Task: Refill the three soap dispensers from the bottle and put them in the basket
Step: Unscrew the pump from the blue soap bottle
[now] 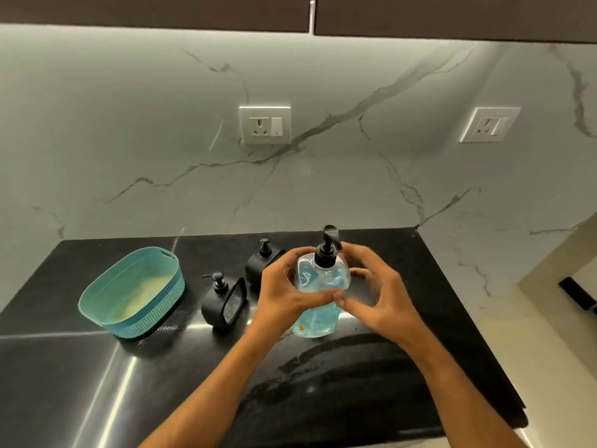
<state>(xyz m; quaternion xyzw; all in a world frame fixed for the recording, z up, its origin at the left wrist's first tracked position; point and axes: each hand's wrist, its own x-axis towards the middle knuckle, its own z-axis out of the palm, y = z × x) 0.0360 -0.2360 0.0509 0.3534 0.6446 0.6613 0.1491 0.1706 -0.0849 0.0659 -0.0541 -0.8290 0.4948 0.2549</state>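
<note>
A clear soap bottle (318, 313) of blue liquid with a black pump top stands tilted on the black counter, centre. My left hand (284, 292) grips its left side, thumb across the front. My right hand (378, 292) cups its right side, thumb tip on the front and fingertips behind the pump collar. Two black soap dispensers are visible: one with an attached holder (219, 302) left of my hands, another (260, 266) farther back, partly hidden by my left hand. No third dispenser is in sight. A teal basket (151, 318) sits empty at the left.
The black counter (161, 383) ends at a right edge beside a pale lower surface holding a dark object (578, 294). A marble wall with two sockets (265, 125) (489, 124) rises behind. Dark cabinets hang overhead.
</note>
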